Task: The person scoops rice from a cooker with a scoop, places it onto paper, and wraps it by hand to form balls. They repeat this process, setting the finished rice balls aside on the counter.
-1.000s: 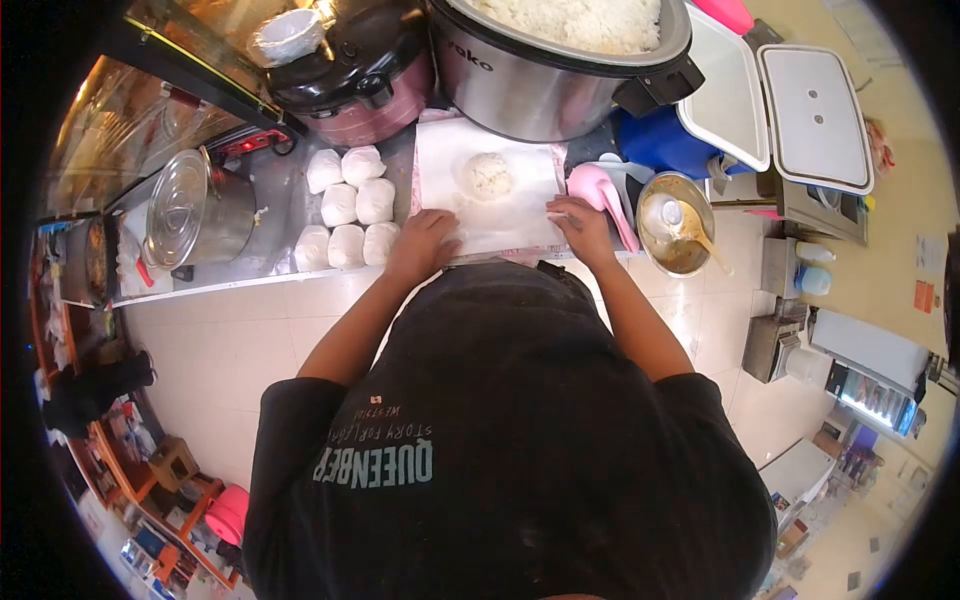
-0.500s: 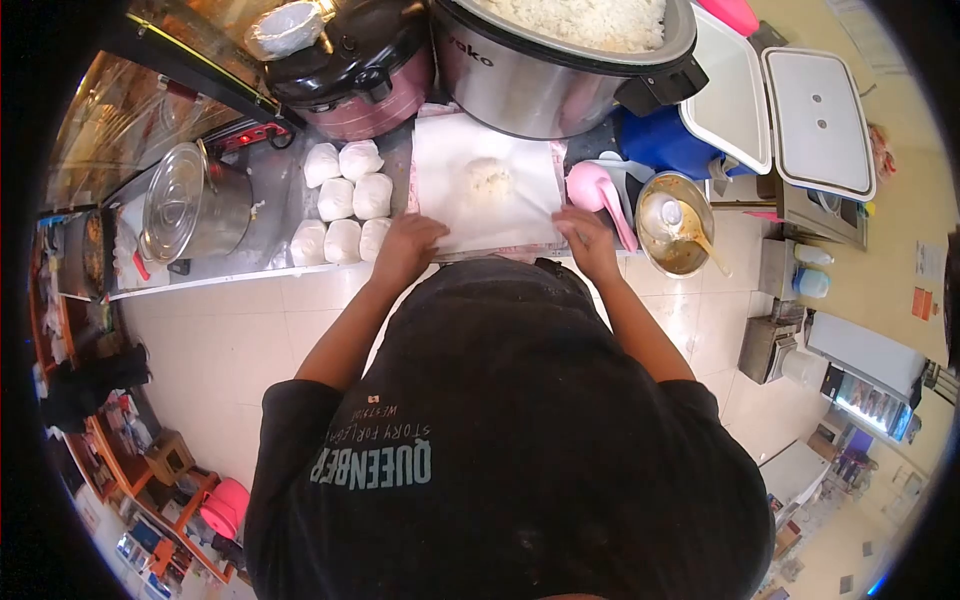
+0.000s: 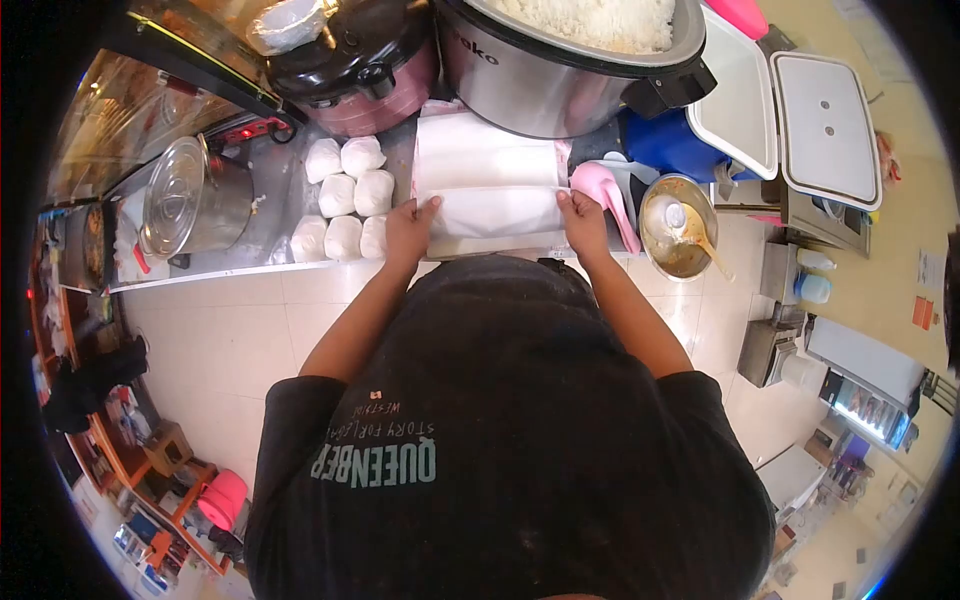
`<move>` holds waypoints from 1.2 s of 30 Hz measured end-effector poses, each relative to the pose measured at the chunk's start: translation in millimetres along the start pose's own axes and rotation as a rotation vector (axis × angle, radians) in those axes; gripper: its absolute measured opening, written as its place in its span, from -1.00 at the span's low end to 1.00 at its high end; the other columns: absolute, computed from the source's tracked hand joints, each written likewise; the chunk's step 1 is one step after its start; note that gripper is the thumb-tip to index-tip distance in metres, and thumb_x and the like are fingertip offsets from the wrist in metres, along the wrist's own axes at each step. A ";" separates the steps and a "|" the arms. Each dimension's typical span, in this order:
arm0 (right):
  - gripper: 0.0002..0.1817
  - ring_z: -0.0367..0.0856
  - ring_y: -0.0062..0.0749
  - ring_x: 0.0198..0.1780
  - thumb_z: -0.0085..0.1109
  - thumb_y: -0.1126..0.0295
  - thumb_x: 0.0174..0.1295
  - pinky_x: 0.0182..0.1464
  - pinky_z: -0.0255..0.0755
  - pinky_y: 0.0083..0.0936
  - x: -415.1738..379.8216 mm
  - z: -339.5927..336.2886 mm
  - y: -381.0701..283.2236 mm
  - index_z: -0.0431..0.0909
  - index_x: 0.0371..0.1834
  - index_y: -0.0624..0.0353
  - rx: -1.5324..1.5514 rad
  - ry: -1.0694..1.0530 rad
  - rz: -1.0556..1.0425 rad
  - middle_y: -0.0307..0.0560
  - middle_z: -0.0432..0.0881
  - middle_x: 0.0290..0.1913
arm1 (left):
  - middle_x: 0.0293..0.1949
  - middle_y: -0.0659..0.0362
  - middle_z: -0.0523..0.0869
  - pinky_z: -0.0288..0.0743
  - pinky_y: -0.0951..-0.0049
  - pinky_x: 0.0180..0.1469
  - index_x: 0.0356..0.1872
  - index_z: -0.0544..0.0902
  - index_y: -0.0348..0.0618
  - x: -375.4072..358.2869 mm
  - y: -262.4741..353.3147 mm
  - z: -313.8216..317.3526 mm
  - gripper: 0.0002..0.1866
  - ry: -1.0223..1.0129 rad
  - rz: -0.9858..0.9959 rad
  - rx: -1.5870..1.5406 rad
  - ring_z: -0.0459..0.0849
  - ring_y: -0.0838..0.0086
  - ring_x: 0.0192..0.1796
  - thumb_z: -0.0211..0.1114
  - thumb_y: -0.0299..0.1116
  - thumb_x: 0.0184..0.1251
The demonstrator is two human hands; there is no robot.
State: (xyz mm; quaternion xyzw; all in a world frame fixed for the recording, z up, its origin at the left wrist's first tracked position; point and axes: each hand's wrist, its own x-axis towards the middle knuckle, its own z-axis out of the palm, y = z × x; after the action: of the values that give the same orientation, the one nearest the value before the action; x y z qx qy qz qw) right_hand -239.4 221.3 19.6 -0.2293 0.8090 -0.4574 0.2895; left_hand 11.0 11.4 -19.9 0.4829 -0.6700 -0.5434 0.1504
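Note:
A white sheet of wrapping paper (image 3: 497, 212) lies on a paper stack on the counter, its near part folded up and over. The rice mound is hidden beneath the fold. At the fold's left end, my left hand (image 3: 409, 230) pinches the paper between thumb and fingers. My right hand (image 3: 583, 222) grips the opposite end in the same way. Several wrapped white packets (image 3: 338, 195) sit in rows left of my left hand. Beside my right hand lie a pink scoop (image 3: 606, 192) and a metal bowl (image 3: 662, 262) with a spoon (image 3: 712, 252) in it.
A large cooker full of rice (image 3: 590, 22) stands behind the paper, beside a pink cooker with a black lid (image 3: 370, 105). A lidded steel pot (image 3: 225, 205) is at the left. On the right are a blue container (image 3: 660, 145) and a white lid (image 3: 826, 130).
Both hands have moved up and slightly inward, lifting the paper's near edge over the rice mound. The mound was visible before and is now covered.

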 end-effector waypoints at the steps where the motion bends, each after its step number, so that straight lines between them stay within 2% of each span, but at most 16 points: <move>1: -0.65 0.23 -0.72 -0.42 0.29 0.20 0.54 -0.38 0.16 -0.51 0.8 -2.7 2.2 0.56 -0.39 0.17 0.027 -0.028 0.015 -0.45 0.37 -0.50 | -0.60 0.15 0.54 0.29 0.26 -0.43 -0.35 0.72 -0.39 -2.4 8.2 -3.1 -0.49 -0.030 -0.050 0.052 0.45 0.50 -0.52 0.44 0.01 0.47; 4: -0.74 0.30 -0.76 -0.39 0.29 0.24 0.54 -0.34 0.20 -0.57 -1.4 -10.9 9.9 0.62 -0.30 0.15 0.173 -0.122 0.069 -0.48 0.48 -0.44 | -0.62 0.25 0.53 0.28 0.27 -0.46 -0.33 0.74 -0.36 -7.3 14.2 -7.0 -0.57 -0.077 -0.094 -0.053 0.41 0.54 -0.55 0.48 -0.08 0.44; 7: -0.83 0.40 -0.77 -0.34 0.29 0.30 0.53 -0.27 0.25 -0.62 -9.9 -11.6 5.3 0.68 -0.18 0.16 0.331 -0.169 0.099 -0.45 0.60 -0.37 | -0.49 0.29 0.67 0.40 0.36 -0.37 -0.21 0.77 -0.34 -12.4 16.6 -8.4 -0.68 -0.173 -0.140 -0.258 0.53 0.58 -0.45 0.47 -0.19 0.44; 10: -0.86 0.48 -0.76 -0.28 0.30 0.34 0.51 -0.17 0.32 -0.64 -14.2 -15.0 -9.2 0.72 -0.09 0.18 0.448 -0.193 0.116 -0.40 0.68 -0.29 | -0.32 0.23 0.78 0.51 0.45 -0.20 -0.07 0.78 -0.30 -30.0 49.2 -13.3 -0.73 -0.167 -0.055 -0.338 0.64 0.59 -0.30 0.43 -0.26 0.47; 13: -0.85 0.52 -0.73 -0.26 0.30 0.33 0.50 -0.11 0.36 -0.65 -13.1 -21.6 -11.4 0.75 -0.11 0.16 0.417 -0.239 0.159 -0.39 0.71 -0.26 | -0.11 0.17 0.79 0.56 0.43 -0.02 0.04 0.73 -0.31 -26.2 40.4 -24.5 -0.72 -0.318 -0.061 -0.191 0.69 0.54 -0.11 0.40 -0.29 0.53; 16: -0.83 0.53 -0.71 -0.27 0.28 0.31 0.50 -0.12 0.36 -0.64 -5.5 -23.6 -2.6 0.76 -0.15 0.15 0.370 -0.243 0.193 -0.40 0.71 -0.27 | -0.12 0.19 0.80 0.54 0.42 -0.06 0.08 0.73 -0.30 -23.6 35.8 -29.6 -0.69 -0.321 -0.166 -0.286 0.68 0.52 -0.14 0.36 -0.25 0.55; 19: -0.78 0.47 -0.70 -0.33 0.29 0.26 0.49 -0.18 0.33 -0.61 4.7 -16.1 1.6 0.77 -0.19 0.18 0.402 -0.185 0.202 -0.41 0.66 -0.34 | -0.17 0.17 0.80 0.53 0.45 -0.09 0.16 0.71 -0.36 -13.9 38.9 -30.8 -0.58 -0.279 -0.253 -0.238 0.69 0.49 -0.22 0.31 -0.18 0.56; 22: -0.77 0.45 -0.67 -0.37 0.29 0.26 0.47 -0.24 0.32 -0.57 17.3 -14.6 0.1 0.77 -0.19 0.21 0.431 -0.179 0.232 -0.40 0.63 -0.38 | -0.18 0.14 0.79 0.53 0.42 -0.15 0.12 0.72 -0.38 -0.6 39.7 -23.6 -0.54 -0.162 -0.321 -0.256 0.69 0.45 -0.26 0.30 -0.12 0.54; 25: -0.74 0.46 -0.63 -0.40 0.30 0.24 0.44 -0.29 0.34 -0.52 29.4 -12.0 -0.9 0.77 -0.20 0.24 0.396 -0.186 0.295 -0.37 0.63 -0.41 | -0.32 0.20 0.74 0.33 0.42 -0.39 0.08 0.73 -0.26 20.7 27.1 -18.3 -0.53 -0.179 -0.390 -0.205 0.54 0.50 -0.39 0.29 -0.01 0.50; 28: -0.73 0.46 -0.62 -0.46 0.30 0.21 0.41 -0.37 0.32 -0.52 41.4 -10.3 4.5 0.76 -0.21 0.22 0.210 -0.191 0.306 -0.34 0.63 -0.44 | -0.35 0.17 0.74 0.38 0.35 -0.42 0.00 0.75 -0.27 30.8 20.3 -15.7 -0.57 -0.210 -0.405 -0.201 0.59 0.46 -0.40 0.27 -0.04 0.51; 29: -0.74 0.46 -0.63 -0.49 0.30 0.20 0.41 -0.41 0.31 -0.54 44.4 -10.2 7.7 0.75 -0.21 0.20 0.127 -0.195 0.298 -0.32 0.63 -0.45 | -0.30 0.04 0.75 0.45 0.22 -0.31 -0.04 0.75 -0.32 36.3 16.3 -14.3 -0.55 -0.209 -0.341 -0.058 0.65 0.27 -0.34 0.27 -0.05 0.50; 31: -0.73 0.57 -0.47 -0.46 0.31 0.20 0.37 -0.35 0.43 -0.45 44.6 -10.6 -5.7 0.75 -0.19 0.22 -0.156 -0.194 0.249 -0.18 0.66 -0.46 | -0.19 -0.23 0.79 0.59 -0.03 -0.09 -0.11 0.76 -0.44 48.0 -1.5 -9.9 -0.51 -0.206 -0.212 0.228 0.78 -0.12 -0.23 0.26 -0.06 0.48; 34: -0.70 0.71 -0.18 -0.38 0.35 0.22 0.31 -0.21 0.57 -0.28 41.6 -4.6 -4.9 0.74 -0.09 0.24 -0.488 -0.141 0.061 0.02 0.71 -0.41 | -0.16 -0.33 0.75 0.57 -0.14 0.07 -0.17 0.78 -0.39 47.2 -11.5 -2.0 -0.54 -0.091 0.232 0.663 0.73 -0.31 -0.13 0.25 -0.08 0.46; 35: -0.68 0.75 -0.08 -0.34 0.37 0.23 0.29 -0.16 0.61 -0.22 42.1 -2.1 -1.6 0.74 -0.05 0.24 -0.581 -0.112 -0.023 0.09 0.72 -0.39 | -0.10 -0.30 0.76 0.57 -0.12 0.11 -0.15 0.79 -0.36 46.7 -11.4 -1.0 -0.56 -0.123 0.191 0.680 0.73 -0.28 -0.08 0.27 -0.08 0.45; 36: -0.67 0.75 -0.02 -0.27 0.39 0.24 0.28 -0.11 0.61 -0.18 41.5 1.3 -3.1 0.74 0.00 0.23 -0.546 -0.076 -0.104 0.11 0.73 -0.31 | -0.04 -0.26 0.76 0.56 -0.11 0.15 -0.13 0.80 -0.33 36.5 13.4 -3.2 -0.58 -0.154 0.150 0.696 0.73 -0.26 -0.03 0.28 -0.09 0.45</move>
State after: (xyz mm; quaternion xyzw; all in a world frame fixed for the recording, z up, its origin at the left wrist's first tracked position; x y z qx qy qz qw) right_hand -268.4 192.6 11.0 -0.3569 0.8780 -0.2278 0.2232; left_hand -11.0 -20.9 -18.9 0.4125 -0.8577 -0.3050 -0.0344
